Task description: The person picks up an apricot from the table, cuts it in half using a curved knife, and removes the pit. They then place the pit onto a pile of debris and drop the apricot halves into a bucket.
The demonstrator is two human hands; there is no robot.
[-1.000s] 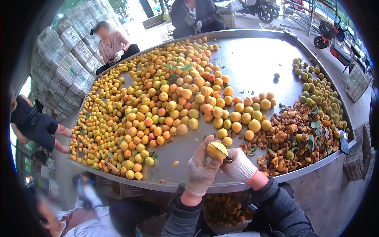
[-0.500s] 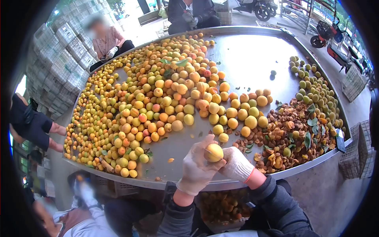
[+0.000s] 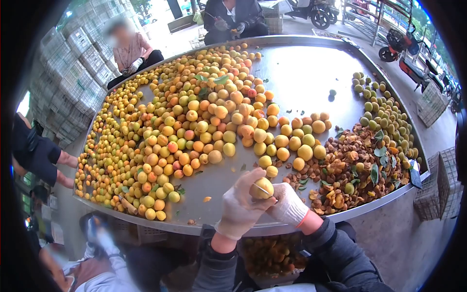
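My left hand (image 3: 242, 206), in a whitish glove, is closed around a yellow apricot (image 3: 261, 188) above the near edge of the metal table (image 3: 219, 182). Beside it, my right hand (image 3: 288, 204), in a white knitted glove, is pinched near the fruit's lower right side. A thin pale line, perhaps a blade or wire, crosses the apricot; what my right fingers grip is too small to make out. Just beyond my hands lie loose yellow apricots (image 3: 271, 171).
A large apricot heap (image 3: 194, 121) spreads left. Brown pits and scraps (image 3: 348, 165) lie right, beside greener fruit (image 3: 389, 112). A container of fruit pieces (image 3: 275, 253) stands below the table edge. Co-workers (image 3: 130, 53) sit around; crates (image 3: 438, 185) stand right.
The view has shifted slightly. The apricot is turned a little in my left hand, and a pale line now shows across it. The far co-worker's hands have moved apart.
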